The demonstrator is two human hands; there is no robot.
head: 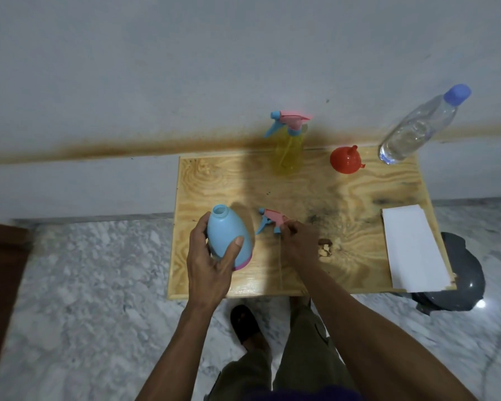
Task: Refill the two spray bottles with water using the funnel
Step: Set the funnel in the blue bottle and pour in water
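Nearest the front edge of the worktop [214,169], the left hand [211,264] wraps around the blue bottle [227,235], thumb across its front, holding it upright with its neck open and no head on it. Just to the right, the right hand [298,241] pinches the pink and blue spray head [272,222] at its collar, low over the wood; its thin dip tube seems to trail back toward the front edge. I cannot tell whether the head touches the surface.

The step in hand looks like opening the first bottle: the head is off and about to be set aside. The next move calls for laying the head flat where its tube will not roll off, then reaching to the back for the funnel.

The middle of the wood lies open between the hands and the far row, so a straight reach is free. A white sheet [414,250] covers the right side and overhangs the front right corner, where a sleeve could catch it.

At the back edge, against the wall, stand the yellow bottle [289,151] with its head on, the red funnel [346,160] lying mouth down beside it, and the capped water bottle [417,128] near the right corner.
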